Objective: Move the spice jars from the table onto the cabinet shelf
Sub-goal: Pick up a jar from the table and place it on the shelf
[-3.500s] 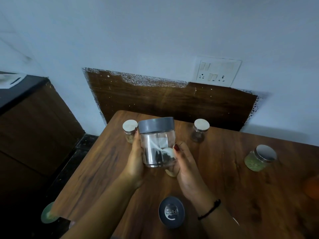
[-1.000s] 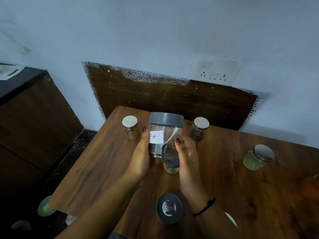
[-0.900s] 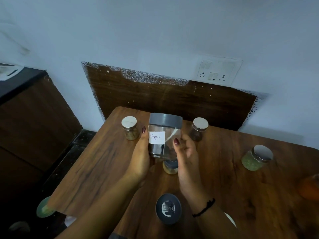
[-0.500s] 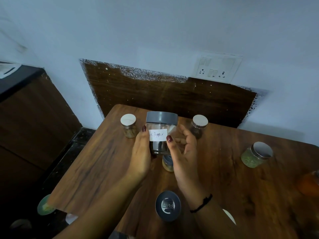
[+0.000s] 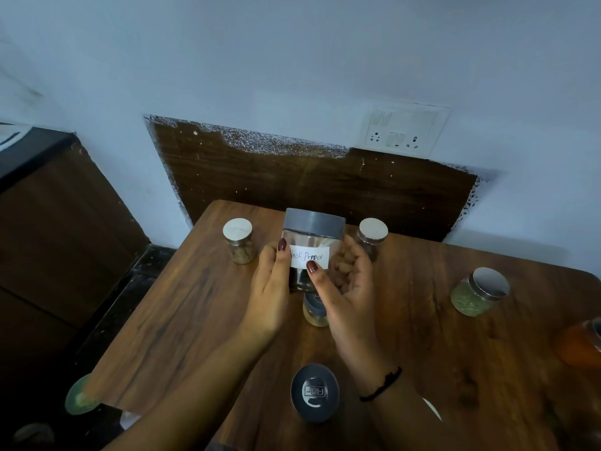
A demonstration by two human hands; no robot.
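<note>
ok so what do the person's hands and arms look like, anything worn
Both forearms are bare, with no sleeves in view. The left hand and right hand have dark red polished thumbnails. A thin black cord bracelet circles the right wrist.

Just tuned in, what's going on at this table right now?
A person holds the black pepper jar in both hands, label facing them. The left hand wraps its side; the right hand has its thumb on the front. The green-filled jar and the grey-lidded jar sit on the table.
</note>
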